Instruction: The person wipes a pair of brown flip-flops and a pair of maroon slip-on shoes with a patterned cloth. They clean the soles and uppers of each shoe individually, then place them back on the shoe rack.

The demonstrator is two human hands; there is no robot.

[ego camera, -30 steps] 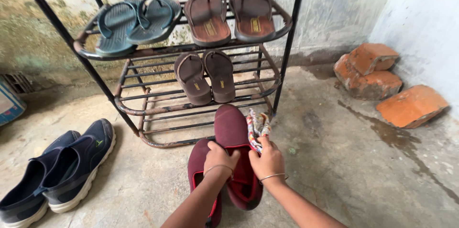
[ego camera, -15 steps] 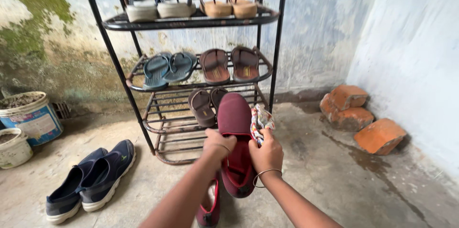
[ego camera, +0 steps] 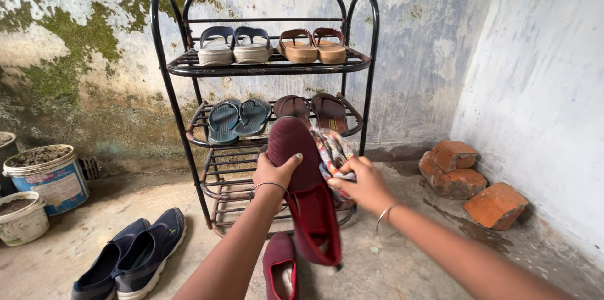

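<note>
My left hand (ego camera: 275,173) grips a maroon slip-on shoe (ego camera: 303,188) by its side, holding it up in front of a black metal shoe rack (ego camera: 182,67). My right hand (ego camera: 360,185) holds a patterned multicoloured cloth (ego camera: 332,153) pressed against the shoe's right side. The matching maroon shoe (ego camera: 280,272) lies on the concrete floor below. Behind the lifted shoe the rack's lower shelves are partly hidden.
The rack's top shelf carries grey sandals (ego camera: 234,48) and tan sandals (ego camera: 312,46); the middle shelf has teal flip-flops (ego camera: 237,119) and brown ones (ego camera: 330,110). Navy sneakers (ego camera: 132,258) lie at lower left, buckets (ego camera: 45,177) stand at far left, and broken bricks (ego camera: 473,183) sit by the right wall.
Both hands have raised the maroon shoe from near the floor to the height of the rack's middle shelf. The view has tilted up, showing the whole rack.
</note>
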